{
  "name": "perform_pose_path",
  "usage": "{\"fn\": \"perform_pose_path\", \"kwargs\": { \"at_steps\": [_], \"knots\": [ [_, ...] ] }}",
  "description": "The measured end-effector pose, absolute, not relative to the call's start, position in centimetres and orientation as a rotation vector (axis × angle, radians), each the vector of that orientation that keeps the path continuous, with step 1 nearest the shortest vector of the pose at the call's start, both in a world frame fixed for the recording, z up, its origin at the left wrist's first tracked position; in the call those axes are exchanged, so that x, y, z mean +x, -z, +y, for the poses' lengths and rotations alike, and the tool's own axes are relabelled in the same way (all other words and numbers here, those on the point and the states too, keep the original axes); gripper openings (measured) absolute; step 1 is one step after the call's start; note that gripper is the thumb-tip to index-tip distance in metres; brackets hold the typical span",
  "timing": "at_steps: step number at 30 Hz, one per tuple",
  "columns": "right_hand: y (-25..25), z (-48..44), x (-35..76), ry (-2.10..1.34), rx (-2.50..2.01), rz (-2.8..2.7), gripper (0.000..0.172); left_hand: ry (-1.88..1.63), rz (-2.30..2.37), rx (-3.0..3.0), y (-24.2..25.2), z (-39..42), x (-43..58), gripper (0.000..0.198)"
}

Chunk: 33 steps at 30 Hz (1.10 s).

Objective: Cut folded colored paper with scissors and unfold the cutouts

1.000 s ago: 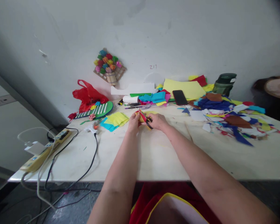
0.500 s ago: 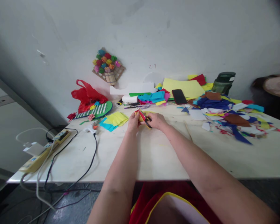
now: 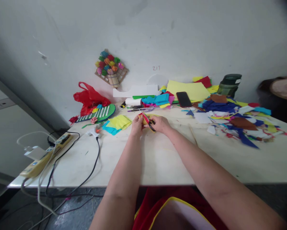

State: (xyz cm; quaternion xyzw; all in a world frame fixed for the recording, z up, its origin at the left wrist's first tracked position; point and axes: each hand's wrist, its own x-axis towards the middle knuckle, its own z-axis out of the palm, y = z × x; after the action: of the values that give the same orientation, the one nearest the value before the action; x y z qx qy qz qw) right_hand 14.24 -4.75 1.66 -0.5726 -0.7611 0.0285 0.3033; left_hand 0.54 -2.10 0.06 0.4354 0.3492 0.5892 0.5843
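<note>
My right hand (image 3: 160,124) is closed on the black handles of a pair of scissors (image 3: 147,119). Red shows along the scissors, and their silver tips point away and to the left. My left hand (image 3: 136,125) pinches a small piece of yellow paper (image 3: 140,117) right beside the blades; fingers hide much of it. More yellow shows behind the scissors, between the hands. To the left of my left hand lie squares of yellow paper (image 3: 120,122) on top of blue paper (image 3: 112,128).
On the left are a glue gun (image 3: 94,131) with a cord, a power strip (image 3: 47,156), a green board (image 3: 102,113) and a red plastic bag (image 3: 88,99). A phone (image 3: 184,99), a bottle (image 3: 229,85) and a heap of paper scraps (image 3: 244,123) lie to the right.
</note>
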Motion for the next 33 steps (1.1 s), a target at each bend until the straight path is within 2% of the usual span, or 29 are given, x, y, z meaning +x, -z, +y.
{"fn": "perform_pose_path", "kwargs": {
  "at_steps": [17, 20, 28, 33],
  "knots": [
    [-1.3, -4.1, 14.2, -0.12, -1.476, -1.963, 0.029, -1.382, 0.79, 1.002, 0.0, -1.9, 0.5, 0.028],
    [-1.0, -3.8, 14.2, -0.29, -1.419, -1.912, 0.027, -1.385, 0.802, 1.0, 0.1, -1.8, 0.5, 0.028],
    [-1.4, -4.3, 14.6, -1.138, -1.095, -1.594, 0.031, -1.353, 0.777, 1.056, 0.3, -1.9, 0.4, 0.029],
    [-1.9, -4.7, 14.8, -1.239, -1.032, -1.516, 0.035, -1.331, 0.779, 1.059, 0.2, -2.0, 0.5, 0.029]
  ]
}}
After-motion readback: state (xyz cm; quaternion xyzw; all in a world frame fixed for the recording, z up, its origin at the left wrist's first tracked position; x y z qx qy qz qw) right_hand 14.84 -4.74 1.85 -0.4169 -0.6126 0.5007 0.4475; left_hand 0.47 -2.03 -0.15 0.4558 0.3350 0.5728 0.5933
